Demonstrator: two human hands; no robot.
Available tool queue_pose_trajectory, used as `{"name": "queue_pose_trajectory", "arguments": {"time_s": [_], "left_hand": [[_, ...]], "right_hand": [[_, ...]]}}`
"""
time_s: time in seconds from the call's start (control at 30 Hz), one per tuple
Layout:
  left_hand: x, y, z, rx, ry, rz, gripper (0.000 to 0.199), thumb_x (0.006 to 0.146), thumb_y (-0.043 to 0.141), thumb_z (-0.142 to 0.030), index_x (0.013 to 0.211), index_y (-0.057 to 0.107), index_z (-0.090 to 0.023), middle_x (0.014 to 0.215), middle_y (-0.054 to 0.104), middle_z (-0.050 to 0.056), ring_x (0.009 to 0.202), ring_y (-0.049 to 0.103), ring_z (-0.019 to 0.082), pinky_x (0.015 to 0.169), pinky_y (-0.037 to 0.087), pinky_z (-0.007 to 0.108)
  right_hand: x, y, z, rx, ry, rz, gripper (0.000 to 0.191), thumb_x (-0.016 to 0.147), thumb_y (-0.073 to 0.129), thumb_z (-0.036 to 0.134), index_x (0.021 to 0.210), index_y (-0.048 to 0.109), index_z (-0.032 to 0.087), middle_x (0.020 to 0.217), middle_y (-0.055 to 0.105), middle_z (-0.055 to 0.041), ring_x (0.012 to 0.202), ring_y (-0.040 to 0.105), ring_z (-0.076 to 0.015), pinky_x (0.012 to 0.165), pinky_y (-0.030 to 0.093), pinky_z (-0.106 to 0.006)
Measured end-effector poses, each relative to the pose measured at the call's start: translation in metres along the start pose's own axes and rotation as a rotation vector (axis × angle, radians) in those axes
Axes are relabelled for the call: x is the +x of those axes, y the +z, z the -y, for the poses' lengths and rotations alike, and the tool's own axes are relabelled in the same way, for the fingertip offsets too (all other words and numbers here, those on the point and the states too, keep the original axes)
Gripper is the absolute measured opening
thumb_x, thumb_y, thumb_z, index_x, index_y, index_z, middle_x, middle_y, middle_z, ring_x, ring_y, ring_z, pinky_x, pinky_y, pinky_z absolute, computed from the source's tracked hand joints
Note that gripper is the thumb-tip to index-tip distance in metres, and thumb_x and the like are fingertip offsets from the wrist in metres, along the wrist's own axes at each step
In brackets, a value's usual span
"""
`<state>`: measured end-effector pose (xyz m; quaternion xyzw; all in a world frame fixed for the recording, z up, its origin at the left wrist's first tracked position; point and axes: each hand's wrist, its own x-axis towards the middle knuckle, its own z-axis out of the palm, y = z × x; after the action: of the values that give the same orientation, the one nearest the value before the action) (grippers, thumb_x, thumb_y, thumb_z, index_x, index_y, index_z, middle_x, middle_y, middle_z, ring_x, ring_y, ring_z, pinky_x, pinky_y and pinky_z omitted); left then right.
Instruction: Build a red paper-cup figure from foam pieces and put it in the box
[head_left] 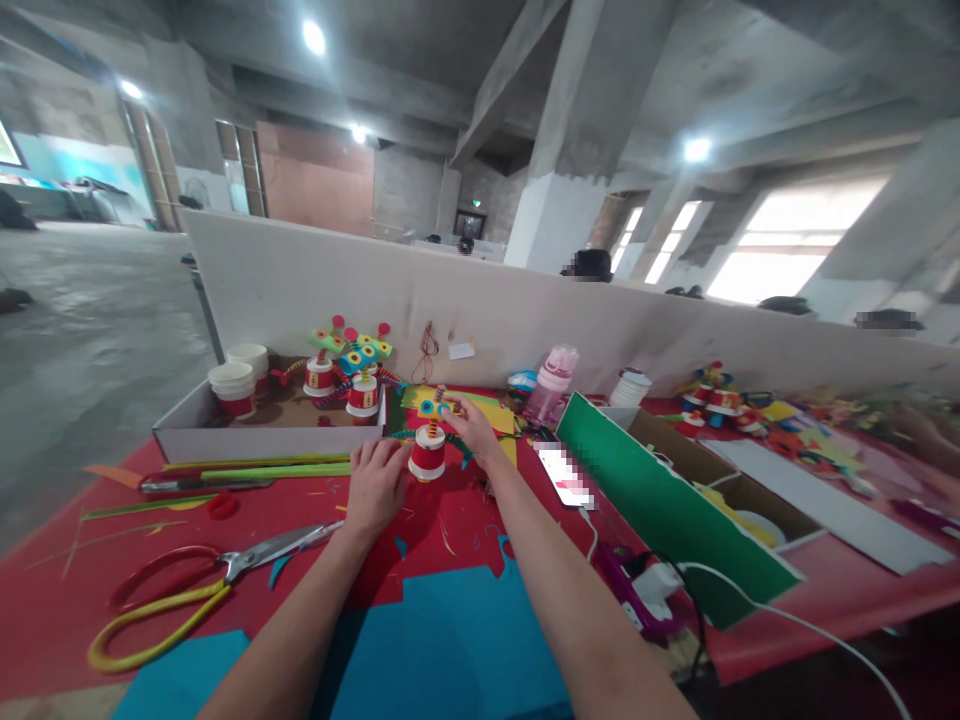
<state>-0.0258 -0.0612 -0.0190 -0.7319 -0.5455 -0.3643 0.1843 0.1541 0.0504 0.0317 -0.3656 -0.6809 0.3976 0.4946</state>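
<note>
A small paper-cup figure (427,456) stands upright on the red table, with a red and white cup body, a yellow head with blue round eyes, and green folded-paper arms. My right hand (471,428) pinches the side of its head between thumb and fingers. Close against the figure's left side is my left hand (377,482), fingers curled together beside the arm. What these fingers grip, if anything, is hidden. Yellow paper (484,408) lies behind the figure. Large scissors (236,566) with red and yellow handles lie open to the left of my left forearm.
A shallow box (262,442) at the back left holds similar cup figures (363,395) and white cups (232,388). Blue paper (450,645) lies in front. To the right are a lit phone (564,474), pink bottle (551,385), green-sided box (675,515) and power strip (637,595) with cables.
</note>
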Motion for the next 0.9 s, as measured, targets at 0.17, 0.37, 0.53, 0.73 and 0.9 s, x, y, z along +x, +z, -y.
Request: {"name": "queue_pose_trajectory", "arguments": {"time_s": [0.17,0.37,0.53,0.73,0.9], "left_hand": [[0.0,0.0,0.0,-0.003,0.002,-0.008,0.043,0.081,0.049,-0.013,0.122,0.062,-0.019,0.113,0.062,0.012,0.107,0.048,0.029,0.089,0.037,0.044],[0.001,-0.004,-0.002,-0.013,0.016,-0.035,0.042,0.081,0.051,-0.014,0.121,0.062,-0.018,0.112,0.063,0.012,0.105,0.048,0.029,0.088,0.037,0.044],[0.003,-0.007,-0.006,-0.036,0.047,-0.084,0.039,0.083,0.051,-0.013,0.12,0.063,-0.018,0.11,0.064,0.012,0.105,0.049,0.028,0.088,0.037,0.042],[0.003,-0.004,-0.008,-0.03,0.063,-0.084,0.036,0.082,0.051,-0.012,0.115,0.066,-0.017,0.109,0.065,0.011,0.105,0.049,0.029,0.088,0.036,0.043],[0.002,-0.002,-0.008,-0.045,0.08,-0.083,0.036,0.083,0.05,-0.012,0.114,0.066,-0.019,0.109,0.066,0.011,0.106,0.051,0.027,0.089,0.036,0.042]], "right_hand": [[0.003,0.0,0.003,0.006,-0.006,-0.033,0.037,0.076,0.063,0.041,0.107,0.06,0.02,0.102,0.066,-0.0052,0.094,0.062,-0.0177,0.086,0.049,-0.031],[0.0,-0.012,0.003,0.014,-0.01,-0.18,0.038,0.078,0.061,0.045,0.106,0.061,0.021,0.099,0.067,-0.0057,0.093,0.064,-0.0174,0.085,0.05,-0.031],[0.007,-0.063,-0.002,-0.199,0.045,-0.441,0.034,0.083,0.051,0.048,0.098,0.062,0.019,0.085,0.069,-0.005,0.073,0.066,-0.0147,0.068,0.054,-0.027],[0.029,-0.125,-0.005,-0.497,0.156,-0.463,0.028,0.087,0.044,0.041,0.092,0.061,0.019,0.07,0.063,0.0001,0.05,0.058,-0.0115,0.051,0.048,-0.022],[0.028,-0.107,-0.029,-0.805,0.21,-0.199,0.004,0.075,0.064,0.017,0.078,0.065,0.018,0.077,0.068,-0.0038,0.076,0.065,-0.0177,0.072,0.049,-0.026]]}}
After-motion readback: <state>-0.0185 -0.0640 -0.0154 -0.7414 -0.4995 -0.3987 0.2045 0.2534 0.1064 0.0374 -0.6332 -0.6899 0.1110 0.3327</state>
